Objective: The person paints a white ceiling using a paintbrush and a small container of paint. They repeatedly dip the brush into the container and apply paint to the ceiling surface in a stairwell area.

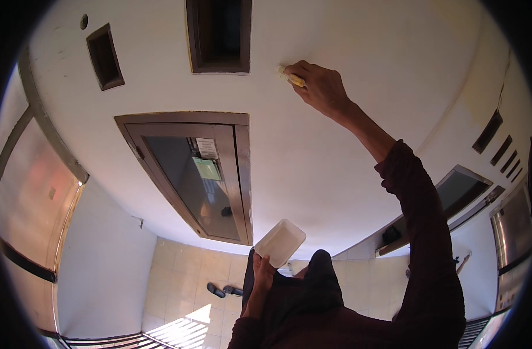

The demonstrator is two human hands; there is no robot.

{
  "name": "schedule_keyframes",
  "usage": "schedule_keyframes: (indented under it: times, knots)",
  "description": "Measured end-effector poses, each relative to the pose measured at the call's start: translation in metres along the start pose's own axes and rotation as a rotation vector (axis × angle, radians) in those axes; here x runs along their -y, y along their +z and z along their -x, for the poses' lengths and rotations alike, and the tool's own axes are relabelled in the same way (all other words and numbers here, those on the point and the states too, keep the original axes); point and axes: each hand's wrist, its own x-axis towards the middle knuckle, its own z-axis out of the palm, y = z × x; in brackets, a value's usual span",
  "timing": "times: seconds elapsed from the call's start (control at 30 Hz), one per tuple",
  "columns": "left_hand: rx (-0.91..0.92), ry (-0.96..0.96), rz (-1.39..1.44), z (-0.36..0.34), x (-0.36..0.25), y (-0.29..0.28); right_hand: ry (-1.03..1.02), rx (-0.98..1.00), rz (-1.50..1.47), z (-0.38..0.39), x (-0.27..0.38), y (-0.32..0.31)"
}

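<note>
My right hand [319, 87] is raised against the white wall [359, 46], closed round a small brush [295, 79] with a yellowish handle; its pale head touches or nearly touches the wall, to the right of a dark-framed opening [238, 41]. Low in the middle, my left hand [263, 269] grips a white, shallow rectangular tray [280, 241] with rounded corners, held in front of my dark-clothed legs.
A brown-framed glass door [237, 174] with papers is set in the wall, with smaller openings [105, 55] [488, 131] either side. Metal-panelled doors [33, 209] stand at the far left. Dark slippers [215, 289] lie on the tiled floor [179, 267] beside bars [120, 343] at the lower edge.
</note>
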Motion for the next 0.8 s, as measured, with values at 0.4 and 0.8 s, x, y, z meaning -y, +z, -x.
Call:
schedule_keyframes:
  times: [0.4, 0.8]
  knots:
    - [0.007, -0.025, 0.008, -0.005, 0.006, -0.001, -0.216, 0.127, 0.219, 0.088, 0.04, 0.056]
    - [-0.002, 0.023, 0.007, -0.004, 0.003, -0.001, 0.286, -0.31, -0.019, 0.047, 0.015, 0.011]
